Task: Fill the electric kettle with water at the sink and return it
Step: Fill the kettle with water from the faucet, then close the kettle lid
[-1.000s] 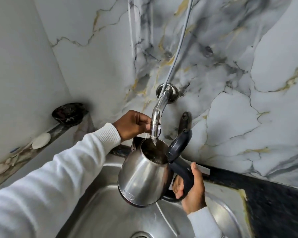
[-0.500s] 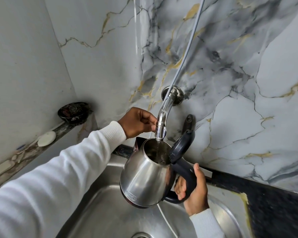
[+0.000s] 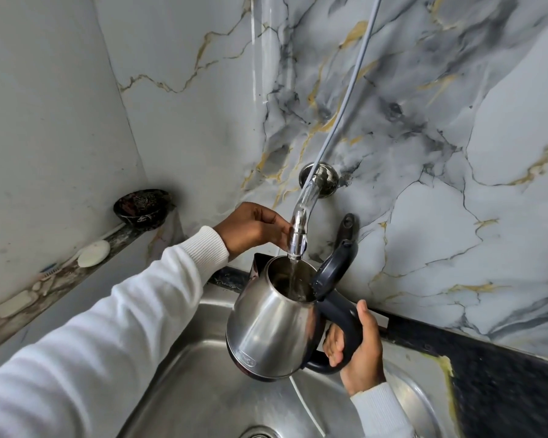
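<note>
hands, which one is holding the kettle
The right hand, wrapped around the black handle of the kettle. The left hand is at the tap instead.

Kettle (image 3: 272, 330) under running tap (image 3: 299, 235)

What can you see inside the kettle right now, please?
A thin stream from the tap runs into the open kettle, with some water glinting low inside. Its wall hides the bottom and exact level.

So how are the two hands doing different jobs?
The left hand reaches up to the tap, fingers touching its spout; the right hand is lower, wrapped round the kettle handle. The left hand only pinches; the right hand carries weight. Both wear white sleeves.
</note>
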The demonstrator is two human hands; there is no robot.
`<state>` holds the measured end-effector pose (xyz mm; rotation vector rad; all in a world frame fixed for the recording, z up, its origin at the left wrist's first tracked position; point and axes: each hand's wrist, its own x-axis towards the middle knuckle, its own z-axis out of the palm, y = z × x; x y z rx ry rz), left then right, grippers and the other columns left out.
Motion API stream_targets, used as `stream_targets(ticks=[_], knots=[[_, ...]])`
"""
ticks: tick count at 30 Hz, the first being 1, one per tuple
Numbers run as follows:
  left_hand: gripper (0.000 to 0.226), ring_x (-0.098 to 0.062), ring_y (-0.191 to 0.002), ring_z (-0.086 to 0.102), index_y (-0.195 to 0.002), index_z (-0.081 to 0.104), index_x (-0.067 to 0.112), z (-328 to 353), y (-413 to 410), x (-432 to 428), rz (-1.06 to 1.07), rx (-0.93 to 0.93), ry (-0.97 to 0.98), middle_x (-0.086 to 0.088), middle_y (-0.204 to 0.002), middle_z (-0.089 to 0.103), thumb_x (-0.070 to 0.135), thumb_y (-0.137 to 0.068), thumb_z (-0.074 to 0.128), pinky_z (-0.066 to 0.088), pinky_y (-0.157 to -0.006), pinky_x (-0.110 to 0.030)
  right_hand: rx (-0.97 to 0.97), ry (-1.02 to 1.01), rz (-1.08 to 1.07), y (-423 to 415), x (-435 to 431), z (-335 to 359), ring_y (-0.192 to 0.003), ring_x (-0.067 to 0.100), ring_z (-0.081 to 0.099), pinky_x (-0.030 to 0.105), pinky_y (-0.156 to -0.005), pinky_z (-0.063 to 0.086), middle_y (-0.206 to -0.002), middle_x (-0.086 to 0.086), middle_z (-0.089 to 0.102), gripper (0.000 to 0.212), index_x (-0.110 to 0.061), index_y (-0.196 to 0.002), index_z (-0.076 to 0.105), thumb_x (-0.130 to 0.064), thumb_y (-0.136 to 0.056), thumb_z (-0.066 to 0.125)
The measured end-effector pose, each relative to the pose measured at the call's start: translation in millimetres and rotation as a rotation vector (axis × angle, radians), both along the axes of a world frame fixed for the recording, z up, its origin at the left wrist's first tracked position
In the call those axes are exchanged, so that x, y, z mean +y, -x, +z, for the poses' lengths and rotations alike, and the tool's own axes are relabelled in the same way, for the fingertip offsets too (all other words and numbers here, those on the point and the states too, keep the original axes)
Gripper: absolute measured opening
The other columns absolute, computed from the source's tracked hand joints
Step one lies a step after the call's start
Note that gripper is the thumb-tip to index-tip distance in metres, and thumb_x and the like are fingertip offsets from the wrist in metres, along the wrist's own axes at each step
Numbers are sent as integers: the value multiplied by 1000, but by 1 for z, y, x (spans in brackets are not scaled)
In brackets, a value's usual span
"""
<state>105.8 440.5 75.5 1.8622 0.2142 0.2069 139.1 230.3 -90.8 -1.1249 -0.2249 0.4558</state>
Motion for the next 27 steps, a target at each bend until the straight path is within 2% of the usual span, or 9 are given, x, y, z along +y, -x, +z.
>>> stream_targets(ticks=[3,6,8,11,13,17,20,23,27], knots=[[19,-21,-71,70,-88,71,-9,3,0,-3,18,19,-31,-21,-79,74,2,-72,75,58,-70,-21,11,-2,2,0,-2,1,-28,21,30,34,-42,18,-30,5,34,68,-10,-38,39,-60,-82,49],[29,-35,-79,71,-84,70,-9,3,1,-8,59,22,-49,-31,-90,72,7,-65,83,60,-80,-30,-24,18,-10,-1,-2,1,-28,22,31,28,-38,26,-30,5,34,73,-9,-34,38,-61,-85,45],[35,-42,-80,70,-77,67,-9,1,-1,-13,127,14,-98,-30,-85,73,13,-58,88,60,-81,-39,-35,20,-10,1,-3,1,-28,22,31,27,-38,28,-29,5,34,74,-9,-34,38,-61,-86,45],[40,-24,-60,61,-64,63,2,-5,-2,-21,288,-10,-239,-8,-61,66,26,-49,92,57,-71,-44,-43,36,-10,4,-9,1,-29,22,31,28,-38,28,-29,5,34,75,-9,-35,39,-64,-83,49],[39,-18,-59,59,-65,64,6,-7,4,-30,354,-29,-259,-2,-59,64,30,-51,91,56,-70,-41,-38,63,-16,9,-15,0,-30,23,32,29,-39,28,-30,5,35,75,-10,-36,39,-70,-77,55],[28,-18,-88,68,-99,68,12,-11,31,-59,454,-257,-403,-5,-94,74,31,-77,72,56,-84,-39,-59,131,-24,21,-29,0,-31,23,32,27,-39,31,-32,6,36,79,-8,-38,41,-79,-65,61],[41,-13,-113,61,-122,60,20,-12,65,-89,158,-498,-377,-2,-125,64,27,-82,66,53,-95,-35,-90,195,-56,34,-46,2,-29,24,33,28,-39,32,-31,7,38,81,-8,-35,41,-81,-65,59],[43,-6,-128,51,-121,64,21,-22,87,-108,-79,-500,-502,1,-140,56,19,-79,72,41,-107,-24,-105,236,-100,51,-63,4,-29,25,35,28,-38,31,-31,9,39,82,-7,-35,42,-81,-68,56],[45,-14,-131,50,-127,58,15,-31,112,-119,38,-358,-553,-2,-141,53,21,-83,67,33,-115,-29,-131,225,-133,75,-93,17,-30,25,34,30,-39,31,-31,9,39,83,-7,-35,41,-81,-69,56]])
